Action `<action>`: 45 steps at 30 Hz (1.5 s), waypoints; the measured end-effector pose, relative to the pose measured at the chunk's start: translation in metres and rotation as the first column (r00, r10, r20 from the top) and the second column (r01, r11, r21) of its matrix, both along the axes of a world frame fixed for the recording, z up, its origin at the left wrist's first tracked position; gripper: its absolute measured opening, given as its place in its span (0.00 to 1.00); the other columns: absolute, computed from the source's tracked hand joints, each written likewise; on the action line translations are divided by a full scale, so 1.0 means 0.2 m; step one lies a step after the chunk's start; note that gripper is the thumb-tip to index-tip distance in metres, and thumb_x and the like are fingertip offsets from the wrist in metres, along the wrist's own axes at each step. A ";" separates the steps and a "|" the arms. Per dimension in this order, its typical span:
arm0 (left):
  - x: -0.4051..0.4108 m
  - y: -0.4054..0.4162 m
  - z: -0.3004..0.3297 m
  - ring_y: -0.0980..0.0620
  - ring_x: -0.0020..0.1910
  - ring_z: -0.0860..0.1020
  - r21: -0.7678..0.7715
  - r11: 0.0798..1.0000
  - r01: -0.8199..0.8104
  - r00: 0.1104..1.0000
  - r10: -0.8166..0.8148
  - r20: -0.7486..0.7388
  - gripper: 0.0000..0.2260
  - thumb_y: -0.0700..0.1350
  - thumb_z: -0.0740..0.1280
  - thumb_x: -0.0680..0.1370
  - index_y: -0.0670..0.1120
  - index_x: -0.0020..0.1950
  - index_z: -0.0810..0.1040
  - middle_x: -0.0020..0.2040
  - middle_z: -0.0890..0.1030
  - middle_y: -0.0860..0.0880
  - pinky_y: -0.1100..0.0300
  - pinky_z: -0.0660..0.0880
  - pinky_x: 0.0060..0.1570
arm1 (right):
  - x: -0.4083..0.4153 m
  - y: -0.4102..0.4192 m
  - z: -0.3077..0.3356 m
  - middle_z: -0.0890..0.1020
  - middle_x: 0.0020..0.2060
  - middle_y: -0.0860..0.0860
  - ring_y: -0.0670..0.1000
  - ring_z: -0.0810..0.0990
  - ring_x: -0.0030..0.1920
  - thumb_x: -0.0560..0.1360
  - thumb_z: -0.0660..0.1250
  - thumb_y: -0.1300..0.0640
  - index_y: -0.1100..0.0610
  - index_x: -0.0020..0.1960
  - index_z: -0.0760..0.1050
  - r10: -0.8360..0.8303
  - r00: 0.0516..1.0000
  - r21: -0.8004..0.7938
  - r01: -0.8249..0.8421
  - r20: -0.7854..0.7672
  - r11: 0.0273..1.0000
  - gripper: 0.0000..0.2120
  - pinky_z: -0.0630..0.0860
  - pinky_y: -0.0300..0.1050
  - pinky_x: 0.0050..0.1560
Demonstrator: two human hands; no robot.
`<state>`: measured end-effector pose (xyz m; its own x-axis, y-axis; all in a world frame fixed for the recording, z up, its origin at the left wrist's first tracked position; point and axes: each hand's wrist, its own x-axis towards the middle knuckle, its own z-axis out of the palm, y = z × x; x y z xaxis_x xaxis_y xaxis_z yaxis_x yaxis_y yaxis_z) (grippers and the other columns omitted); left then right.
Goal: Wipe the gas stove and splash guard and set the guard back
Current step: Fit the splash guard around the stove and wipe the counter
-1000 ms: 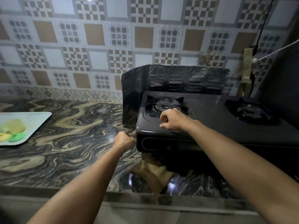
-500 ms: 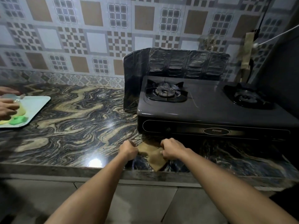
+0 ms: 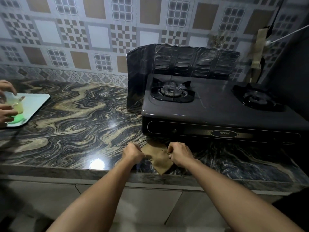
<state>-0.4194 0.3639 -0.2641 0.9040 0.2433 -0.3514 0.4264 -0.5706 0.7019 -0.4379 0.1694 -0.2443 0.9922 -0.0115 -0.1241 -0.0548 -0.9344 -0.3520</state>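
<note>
While both hands — left [image 3: 133, 152], right [image 3: 179, 154] — pinch the cloth [image 3: 158, 158], its corner points twd counter edge.

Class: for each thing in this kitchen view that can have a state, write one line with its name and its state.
Left hand: grip on cloth's left edge.
Right hand: grip on cloth's right edge.
Cloth: lying on counter, before stove.
Splash guard: upright, around stove's back and left.
Left burner: unlit.
Right burner: unlit.

White tray [image 3: 36, 104] on swirled marble counter [image 3: 80, 124]
</note>
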 end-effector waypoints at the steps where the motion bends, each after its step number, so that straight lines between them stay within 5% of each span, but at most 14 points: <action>1: 0.00 0.00 0.00 0.47 0.48 0.79 0.009 1.000 0.017 1.000 -0.016 -0.009 0.11 0.45 0.77 0.69 0.46 0.49 0.81 0.49 0.82 0.47 0.59 0.74 0.45 | 0.00 0.00 0.01 0.80 0.50 0.50 0.53 0.78 0.53 0.74 0.71 0.55 0.49 0.48 0.78 0.005 1.000 0.013 -0.006 0.022 1.000 0.04 0.75 0.46 0.49; 9: 0.01 -0.02 -0.02 0.44 0.45 0.78 0.035 0.998 0.042 0.999 -0.042 -0.013 0.04 0.41 0.66 0.73 0.41 0.42 0.79 0.45 0.82 0.41 0.57 0.70 0.38 | -0.01 -0.03 0.12 0.76 0.41 0.46 0.49 0.76 0.46 0.74 0.69 0.55 0.49 0.44 0.78 0.110 0.976 0.140 -0.138 0.188 0.980 0.01 0.71 0.42 0.45; 16: 0.02 -0.04 -0.04 0.45 0.50 0.79 0.078 0.997 0.024 1.000 -0.024 -0.004 0.11 0.44 0.75 0.68 0.46 0.49 0.81 0.48 0.82 0.45 0.57 0.75 0.45 | -0.06 -0.07 0.15 0.80 0.36 0.45 0.45 0.76 0.37 0.73 0.69 0.58 0.49 0.41 0.76 0.090 0.957 0.353 -0.188 0.277 0.916 0.05 0.74 0.45 0.45; 19: 0.03 -0.05 -0.04 0.47 0.47 0.79 0.035 0.997 0.064 0.998 -0.064 -0.008 0.04 0.43 0.74 0.69 0.48 0.43 0.83 0.44 0.82 0.46 0.58 0.73 0.43 | -0.05 -0.07 0.20 0.80 0.35 0.46 0.46 0.77 0.37 0.74 0.68 0.58 0.50 0.41 0.76 0.032 0.949 0.414 -0.167 0.313 0.895 0.04 0.75 0.45 0.43; 24: 0.10 -0.04 0.06 0.46 0.39 0.80 -0.137 0.990 0.045 0.981 -0.018 0.191 0.07 0.41 0.70 0.71 0.47 0.33 0.78 0.34 0.81 0.47 0.55 0.76 0.42 | -0.03 -0.12 0.30 0.77 0.34 0.49 0.45 0.73 0.35 0.76 0.66 0.61 0.53 0.44 0.74 -0.071 0.929 0.466 -0.116 0.364 0.877 0.05 0.71 0.42 0.39; 31: 0.10 -0.09 0.54 0.52 0.35 0.72 -0.264 0.922 0.283 0.816 -0.087 0.572 0.08 0.40 0.65 0.78 0.50 0.40 0.73 0.35 0.75 0.52 0.54 0.71 0.37 | 0.08 -0.24 0.42 0.80 0.40 0.50 0.52 0.78 0.44 0.75 0.65 0.61 0.55 0.47 0.74 -0.207 0.947 0.452 0.077 0.244 0.889 0.03 0.74 0.46 0.45; 34: 0.08 -0.15 0.76 0.54 0.36 0.71 -0.216 0.890 0.403 0.742 -0.179 0.647 0.08 0.39 0.63 0.80 0.48 0.42 0.74 0.37 0.75 0.51 0.60 0.69 0.36 | 0.10 -0.23 0.49 0.81 0.41 0.52 0.55 0.81 0.42 0.70 0.65 0.62 0.49 0.46 0.76 -0.189 0.969 0.527 0.080 0.156 0.846 0.09 0.80 0.53 0.43; 36: 0.06 -0.18 0.89 0.54 0.37 0.72 -0.135 0.872 0.470 0.693 -0.270 0.669 0.05 0.39 0.63 0.80 0.46 0.45 0.75 0.38 0.76 0.50 0.60 0.70 0.37 | 0.11 -0.22 0.56 0.81 0.49 0.52 0.55 0.81 0.52 0.71 0.67 0.64 0.49 0.51 0.76 -0.112 0.978 0.592 -0.014 0.176 0.806 0.13 0.80 0.54 0.48; 41: 0.05 -0.22 1.14 0.61 0.28 0.68 -0.048 0.820 0.570 0.610 -0.384 0.693 0.10 0.37 0.63 0.80 0.50 0.41 0.73 0.31 0.73 0.54 0.67 0.67 0.31 | 0.12 -0.15 0.72 0.79 0.59 0.56 0.56 0.79 0.57 0.64 0.66 0.64 0.51 0.66 0.73 0.274 0.961 0.900 -0.158 0.045 0.406 0.30 0.76 0.54 0.56; 45: 0.07 -0.20 1.31 0.57 0.29 0.66 -0.108 0.856 0.505 0.598 -0.257 0.759 0.05 0.36 0.63 0.80 0.44 0.46 0.75 0.32 0.72 0.49 0.71 0.65 0.26 | 0.12 -0.11 0.70 0.80 0.52 0.56 0.57 0.78 0.54 0.63 0.70 0.63 0.57 0.61 0.76 0.334 0.942 0.906 -0.134 -0.009 0.402 0.26 0.72 0.61 0.59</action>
